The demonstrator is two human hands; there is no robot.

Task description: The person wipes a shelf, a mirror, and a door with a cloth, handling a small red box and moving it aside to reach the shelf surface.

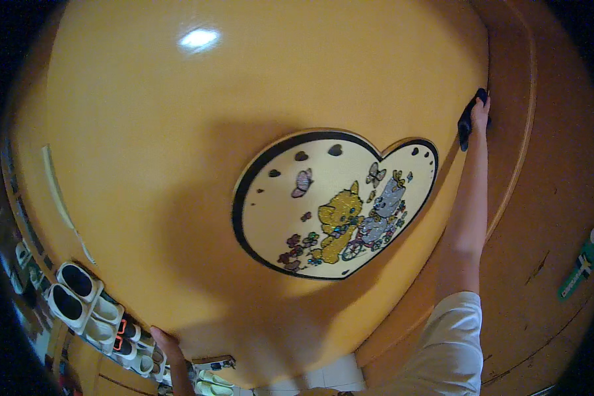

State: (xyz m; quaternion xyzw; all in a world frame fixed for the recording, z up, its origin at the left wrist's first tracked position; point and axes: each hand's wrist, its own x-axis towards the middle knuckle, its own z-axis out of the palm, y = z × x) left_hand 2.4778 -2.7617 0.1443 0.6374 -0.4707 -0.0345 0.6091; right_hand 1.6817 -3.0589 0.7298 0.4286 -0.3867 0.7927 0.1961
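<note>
In the head view my right arm reaches up along the right side of a yellow wall. My right hand grips a dark cloth and presses it where the wall meets the brown wooden door frame. Low on the left, my left hand is beside the wall's lower part, near the shoes; its fingers are bunched and small in view. Whether it touches the wall cannot be made out. Between my arms hangs a heart-shaped plaque with a black border, glittery cartoon cats, butterflies and flowers.
A rack of shoes stands at lower left, with pale green slippers near the tiled floor. A brown wooden door bears a green sticker. A pale strip runs down the wall's left side.
</note>
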